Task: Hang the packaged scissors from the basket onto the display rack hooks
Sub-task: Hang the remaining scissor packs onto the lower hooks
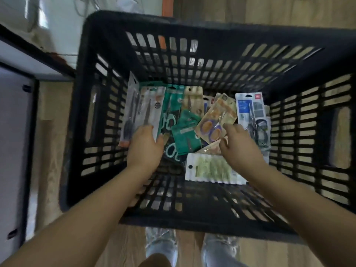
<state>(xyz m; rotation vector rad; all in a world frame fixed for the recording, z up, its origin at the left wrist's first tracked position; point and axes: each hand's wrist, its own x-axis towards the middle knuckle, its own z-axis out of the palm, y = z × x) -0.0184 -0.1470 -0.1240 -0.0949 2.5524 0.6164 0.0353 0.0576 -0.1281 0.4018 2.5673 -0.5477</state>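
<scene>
Head view: scissor packs in basket

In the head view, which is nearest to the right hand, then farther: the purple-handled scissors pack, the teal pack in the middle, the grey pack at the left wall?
From the right hand:
1. purple-handled scissors pack, touching its fingers.
2. teal pack, centre.
3. grey pack, far left, by the left hand.

Both hands are down inside the black slotted plastic basket, which sits on a wood floor. The left hand grips a long grey-white scissors pack; the right hand seems to pinch a yellowish pack with purple-handled scissors, though it's blurry.
</scene>
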